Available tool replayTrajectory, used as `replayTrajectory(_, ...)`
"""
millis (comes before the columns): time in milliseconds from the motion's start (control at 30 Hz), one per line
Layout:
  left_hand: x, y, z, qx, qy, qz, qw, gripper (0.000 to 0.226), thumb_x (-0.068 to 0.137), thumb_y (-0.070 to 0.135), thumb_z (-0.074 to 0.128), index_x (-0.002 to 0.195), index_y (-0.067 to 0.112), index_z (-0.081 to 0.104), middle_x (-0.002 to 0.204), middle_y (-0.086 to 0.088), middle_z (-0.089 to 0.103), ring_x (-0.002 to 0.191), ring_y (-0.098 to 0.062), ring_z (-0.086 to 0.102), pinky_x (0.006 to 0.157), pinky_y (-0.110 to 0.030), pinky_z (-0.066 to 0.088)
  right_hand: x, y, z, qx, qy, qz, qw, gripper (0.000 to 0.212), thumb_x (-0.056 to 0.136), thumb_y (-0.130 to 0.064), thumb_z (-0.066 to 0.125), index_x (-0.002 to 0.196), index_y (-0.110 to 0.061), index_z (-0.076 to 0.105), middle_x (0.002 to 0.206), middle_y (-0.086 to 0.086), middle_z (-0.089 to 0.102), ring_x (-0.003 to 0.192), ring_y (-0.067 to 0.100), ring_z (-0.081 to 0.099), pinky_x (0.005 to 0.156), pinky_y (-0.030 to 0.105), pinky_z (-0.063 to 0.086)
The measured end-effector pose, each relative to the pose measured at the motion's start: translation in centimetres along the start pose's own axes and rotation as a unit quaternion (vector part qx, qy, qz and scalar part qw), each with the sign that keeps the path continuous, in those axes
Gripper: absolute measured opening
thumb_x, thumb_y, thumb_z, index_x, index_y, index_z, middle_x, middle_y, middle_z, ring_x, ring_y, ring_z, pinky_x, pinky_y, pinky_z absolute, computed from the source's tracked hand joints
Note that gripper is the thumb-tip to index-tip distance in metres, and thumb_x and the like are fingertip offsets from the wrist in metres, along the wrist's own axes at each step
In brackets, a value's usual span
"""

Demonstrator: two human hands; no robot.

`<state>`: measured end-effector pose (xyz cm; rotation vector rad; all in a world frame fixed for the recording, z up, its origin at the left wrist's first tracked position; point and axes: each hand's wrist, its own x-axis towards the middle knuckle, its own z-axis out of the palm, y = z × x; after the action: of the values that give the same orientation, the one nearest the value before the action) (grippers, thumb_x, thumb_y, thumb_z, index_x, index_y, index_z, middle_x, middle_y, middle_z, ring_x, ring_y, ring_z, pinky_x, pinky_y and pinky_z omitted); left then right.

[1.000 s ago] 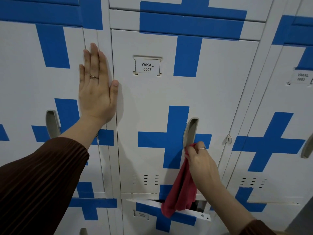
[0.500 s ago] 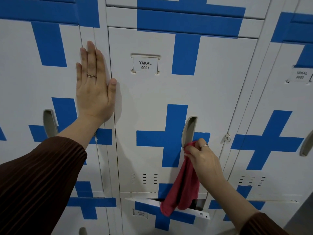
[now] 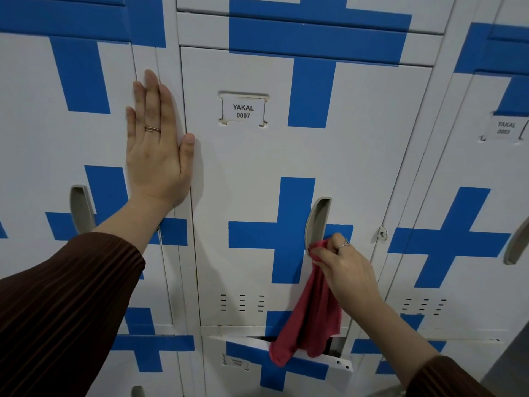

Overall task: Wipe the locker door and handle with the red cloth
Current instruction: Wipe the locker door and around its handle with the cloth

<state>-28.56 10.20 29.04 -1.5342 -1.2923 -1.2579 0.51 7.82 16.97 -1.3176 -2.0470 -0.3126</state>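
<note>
Two-fingered or near it: pinches the bunched top of the red cloth (image 3: 312,316) between the curled thumb and fingers of the right hand (image 3: 346,270). Presses that soft wad against the lower tip of the handle (image 3: 316,222), a curved, recessed grey scoop, smooth and matte, rising just above the grip. Lets the rest of the cloth hang limp below the grip in loose, nappy folds, down the flat white sheet-metal locker door (image 3: 257,181) and over the gap of a lower door (image 3: 286,365) tilted ajar. Left of the grip, painted blue cross bars (image 3: 257,234), matte and hard-edged; lower left, three columns of short vent slots (image 3: 242,302). Right of the grip, a small rounded metal lock tab (image 3: 382,233). Well up and left, a notched rectangular label (image 3: 243,111) reading YAKAL 0007. Farther left still, lays the left hand (image 3: 156,156) flat, fingers straight, across the neighbouring panel and the door seam, with a ribbed brown sleeve (image 3: 57,310) behind it.
</note>
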Motion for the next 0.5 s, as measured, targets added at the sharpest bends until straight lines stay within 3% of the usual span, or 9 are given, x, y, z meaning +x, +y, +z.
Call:
replayTrajectory(100, -0.1, 0.0, 0.0, 0.002, 0.000, 0.000, 1.000, 0.061, 0.097, 0.031, 0.021, 0.145, -0.004, 0.008, 0.153, -0.026, 0.007, 0.142, -0.035, 0.002, 0.115, -0.032, -0.008, -0.2, -0.5, 0.4, -0.002, 0.033, -0.019, 0.999, 0.015, 0.068, -0.013, 0.079, 0.075, -0.008, 0.067, 0.069, 0.003, 0.049, 0.052, 0.016, 0.050, 0.036, 0.027, 0.043)
replayTrajectory(300, -0.1, 0.0, 0.0, 0.001, 0.001, 0.000, 1.000, 0.061, 0.097, 0.031, 0.021, 0.145, -0.004, 0.008, 0.153, -0.026, 0.007, 0.142, -0.036, 0.002, 0.116, -0.033, -0.007, -0.2, -0.1, 0.6, 0.003, 0.041, -0.035, 0.999, 0.012, 0.069, -0.008, 0.078, 0.077, -0.006, 0.068, 0.072, 0.006, 0.051, 0.053, 0.020, 0.052, 0.035, 0.031, 0.045)
replayTrajectory(400, -0.1, -0.1, 0.0, 0.000, 0.000, 0.000, 1.000, 0.061, 0.097, 0.030, 0.022, 0.145, -0.004, 0.008, 0.153, -0.026, 0.007, 0.142, -0.036, 0.002, 0.116, -0.034, -0.006, -0.3, 1.0, 0.3, 0.003, 0.030, -0.069, 0.997, 0.014, 0.072, -0.003, 0.074, 0.085, -0.008, 0.070, 0.071, 0.006, 0.048, 0.053, 0.020, 0.049, 0.036, 0.034, 0.046)
replayTrajectory(500, -0.1, 0.0, 0.0, 0.001, 0.000, 0.000, 1.000, 0.061, 0.097, 0.030, 0.022, 0.146, -0.004, 0.008, 0.153, -0.025, 0.007, 0.142, -0.036, 0.002, 0.116, -0.035, -0.005, -0.3, 1.1, 0.3, 0.008, 0.046, -0.071, 0.996, 0.013, 0.075, -0.015, 0.061, 0.083, -0.009, 0.070, 0.071, 0.005, 0.047, 0.055, 0.017, 0.049, 0.038, 0.031, 0.046)
